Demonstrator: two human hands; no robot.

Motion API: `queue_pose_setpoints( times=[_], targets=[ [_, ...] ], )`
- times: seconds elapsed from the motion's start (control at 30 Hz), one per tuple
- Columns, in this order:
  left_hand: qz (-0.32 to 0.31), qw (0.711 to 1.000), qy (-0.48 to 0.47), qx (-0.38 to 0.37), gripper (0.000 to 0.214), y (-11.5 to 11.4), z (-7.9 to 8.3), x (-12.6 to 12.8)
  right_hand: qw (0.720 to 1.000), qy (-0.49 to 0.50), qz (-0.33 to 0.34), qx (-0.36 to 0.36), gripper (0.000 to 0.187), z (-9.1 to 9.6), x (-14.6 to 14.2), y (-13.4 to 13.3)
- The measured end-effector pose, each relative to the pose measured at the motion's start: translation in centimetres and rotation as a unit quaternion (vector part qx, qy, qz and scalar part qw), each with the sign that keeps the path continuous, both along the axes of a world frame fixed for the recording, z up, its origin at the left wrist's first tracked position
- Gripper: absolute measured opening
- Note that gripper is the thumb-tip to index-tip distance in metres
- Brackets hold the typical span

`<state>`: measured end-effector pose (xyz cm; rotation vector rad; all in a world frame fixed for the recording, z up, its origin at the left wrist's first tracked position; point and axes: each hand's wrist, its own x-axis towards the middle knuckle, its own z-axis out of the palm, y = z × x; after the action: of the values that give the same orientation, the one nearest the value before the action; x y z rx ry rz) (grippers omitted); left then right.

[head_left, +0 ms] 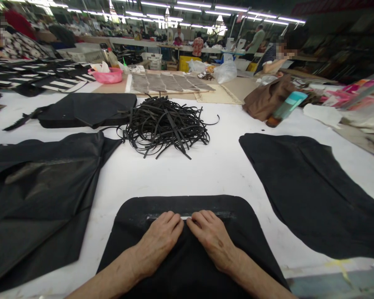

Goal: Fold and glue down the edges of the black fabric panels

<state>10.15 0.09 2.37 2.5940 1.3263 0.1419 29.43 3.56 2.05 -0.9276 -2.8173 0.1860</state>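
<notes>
A black panel with rounded far corners [187, 261] lies flat on the white surface [174, 176], directly in front of the person. The left hand [163, 234] and right hand [210, 234] rest on it side by side, fingers bent and tips down along a narrow white strip [185, 217]; whether either hand pinches anything cannot be told. More black sheets lie to the left [46, 199] and right [311, 191], well apart from the panel.

Beyond it is a loose heap of thin black strips [168, 124], touching a black stack [87, 110]. Farther back, a pink plastic basin [109, 76] holds crumpled white paper [101, 67]. To the right, a turquoise bottle [289, 107], amber at its lower end, leans beside a brown bundle [266, 99]. A translucent plastic bag [227, 71] bulges, its contents unclear. Behind stand a white basket [152, 61] and a yellow crate [187, 64]; what they contain is too small to tell.
</notes>
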Motion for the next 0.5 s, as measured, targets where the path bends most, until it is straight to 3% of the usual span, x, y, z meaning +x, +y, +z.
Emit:
queue_pose_setpoints(
  times=[0.17,0.5],
  targets=[
    [-0.027,0.999,0.025,0.004,0.031,0.1,0.0,0.1,1.000,-0.014,0.025,-0.007,0.023,0.4,-0.1,0.0],
    [-0.101,0.983,0.108,0.108,0.042,-1.2,0.6,-4.0,0.994,-0.077,0.062,0.038,0.025,0.6,4.1,0.9]
  ],
)
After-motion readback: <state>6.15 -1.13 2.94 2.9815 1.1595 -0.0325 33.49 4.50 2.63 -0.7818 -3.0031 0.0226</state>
